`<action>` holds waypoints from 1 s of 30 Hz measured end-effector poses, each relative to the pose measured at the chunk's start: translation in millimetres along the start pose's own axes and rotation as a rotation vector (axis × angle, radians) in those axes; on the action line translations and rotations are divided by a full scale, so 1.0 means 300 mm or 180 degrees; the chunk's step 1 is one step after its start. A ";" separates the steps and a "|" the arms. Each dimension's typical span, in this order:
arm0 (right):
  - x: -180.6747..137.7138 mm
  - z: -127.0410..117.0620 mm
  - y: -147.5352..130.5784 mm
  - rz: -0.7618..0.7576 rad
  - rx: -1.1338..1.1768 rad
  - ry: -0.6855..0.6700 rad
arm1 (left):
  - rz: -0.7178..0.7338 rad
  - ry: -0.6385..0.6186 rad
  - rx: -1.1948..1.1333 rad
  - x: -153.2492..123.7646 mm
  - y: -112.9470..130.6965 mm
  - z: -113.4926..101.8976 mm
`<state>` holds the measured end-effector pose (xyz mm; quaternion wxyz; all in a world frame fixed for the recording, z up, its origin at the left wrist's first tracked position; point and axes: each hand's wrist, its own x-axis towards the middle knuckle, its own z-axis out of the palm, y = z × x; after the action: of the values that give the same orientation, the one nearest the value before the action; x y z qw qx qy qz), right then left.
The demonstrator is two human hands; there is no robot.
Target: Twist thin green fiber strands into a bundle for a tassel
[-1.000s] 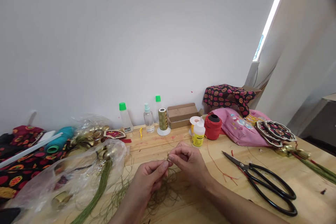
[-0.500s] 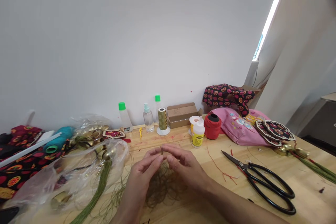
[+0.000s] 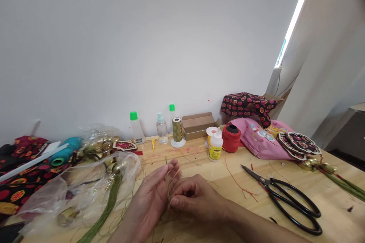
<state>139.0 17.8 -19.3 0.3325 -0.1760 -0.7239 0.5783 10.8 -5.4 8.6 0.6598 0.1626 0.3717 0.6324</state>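
My left hand (image 3: 155,197) lies low over the wooden table (image 3: 288,228), fingers stretched out and palm turned toward my right hand. A bundle of thin olive-green threads (image 3: 169,186) lies across its fingers. My right hand (image 3: 194,199) is curled, its thumb and fingers pinching the lower part of that bundle against the left palm. Loose strands of the same thread trail onto the table below both hands.
Black scissors (image 3: 288,199) lie to the right. A glue bottle (image 3: 215,145), red thread spool (image 3: 231,138), gold spool (image 3: 177,131), small bottles and a cardboard box (image 3: 197,124) line the back. A plastic bag with green tassels (image 3: 85,190) and patterned cloth (image 3: 19,182) lie left; a pink bag (image 3: 261,138) right.
Both hands were pinching the thread tangle fingertip to fingertip. My left hand has opened flat, and my right hand has dropped lower, drawing the threads into a bundle against the left palm.
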 end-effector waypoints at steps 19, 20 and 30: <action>-0.031 -0.198 -0.124 0.1381 -0.4016 0.0226 | -0.0049 -0.0254 0.0116 0.033 0.070 -0.053; -0.030 -0.192 -0.119 0.1408 -0.4041 0.0211 | -0.0053 -0.0272 0.0188 0.035 0.066 -0.054; -0.034 -0.185 -0.066 0.1134 -0.3581 0.0485 | -0.0148 -0.0494 0.0581 0.051 0.021 -0.076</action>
<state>187.0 45.8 3.0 0.1370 -0.4849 -0.8526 0.1384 -10.7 4.2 -6.8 0.6836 0.2618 0.3792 0.5660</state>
